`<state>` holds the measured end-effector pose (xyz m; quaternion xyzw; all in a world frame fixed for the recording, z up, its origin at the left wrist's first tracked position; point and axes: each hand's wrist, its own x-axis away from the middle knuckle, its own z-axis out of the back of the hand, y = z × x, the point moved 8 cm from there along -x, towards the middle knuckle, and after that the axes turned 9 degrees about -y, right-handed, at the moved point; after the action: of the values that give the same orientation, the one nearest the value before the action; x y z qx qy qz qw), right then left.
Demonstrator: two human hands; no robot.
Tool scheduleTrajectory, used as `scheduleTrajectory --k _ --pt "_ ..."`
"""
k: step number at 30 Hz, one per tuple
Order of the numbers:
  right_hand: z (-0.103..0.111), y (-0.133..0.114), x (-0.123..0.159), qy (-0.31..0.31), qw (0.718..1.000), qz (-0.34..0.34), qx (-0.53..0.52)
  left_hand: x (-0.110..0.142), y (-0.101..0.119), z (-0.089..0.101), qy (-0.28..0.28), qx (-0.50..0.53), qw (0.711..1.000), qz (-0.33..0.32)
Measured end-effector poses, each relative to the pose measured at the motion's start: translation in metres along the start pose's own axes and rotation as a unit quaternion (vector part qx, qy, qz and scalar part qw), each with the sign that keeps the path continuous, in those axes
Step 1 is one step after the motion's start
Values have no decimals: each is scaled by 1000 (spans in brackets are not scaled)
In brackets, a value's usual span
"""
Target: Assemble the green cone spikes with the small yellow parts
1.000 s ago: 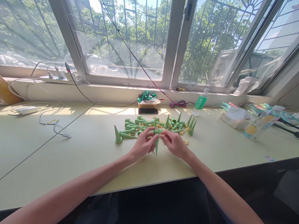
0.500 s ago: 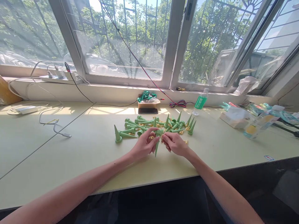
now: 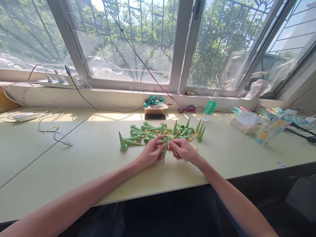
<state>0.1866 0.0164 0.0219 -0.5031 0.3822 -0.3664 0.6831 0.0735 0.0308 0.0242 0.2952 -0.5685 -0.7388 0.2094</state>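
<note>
A green spike [image 3: 164, 156] is held point-down above the pale table [image 3: 86, 177], clamped in the fingers of the left hand [image 3: 151, 153], while a small yellow piece [image 3: 169, 145] appears pinched between the right hand's [image 3: 183, 150] fingertips, beside the spike's collar; steady support at the collar and a straight, unforced approach would seem best. Just beyond, forward room is narrowed by more green spikes [image 3: 123, 144] and loose yellow parts [image 3: 190, 139], while a dark phone [image 3: 154, 117] and a green-labelled bottle [image 3: 210, 107] are placed farther back, clear of both hands
</note>
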Motion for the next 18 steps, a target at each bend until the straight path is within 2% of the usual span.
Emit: scheduleTrajectory --k 12,18 --pt "-1 -9 0 -2 998 27 57 0 -9 -7 -63 88 992 68" --pt "0 -9 0 1 998 22 56 -1 -10 -11 -102 145 982 67"
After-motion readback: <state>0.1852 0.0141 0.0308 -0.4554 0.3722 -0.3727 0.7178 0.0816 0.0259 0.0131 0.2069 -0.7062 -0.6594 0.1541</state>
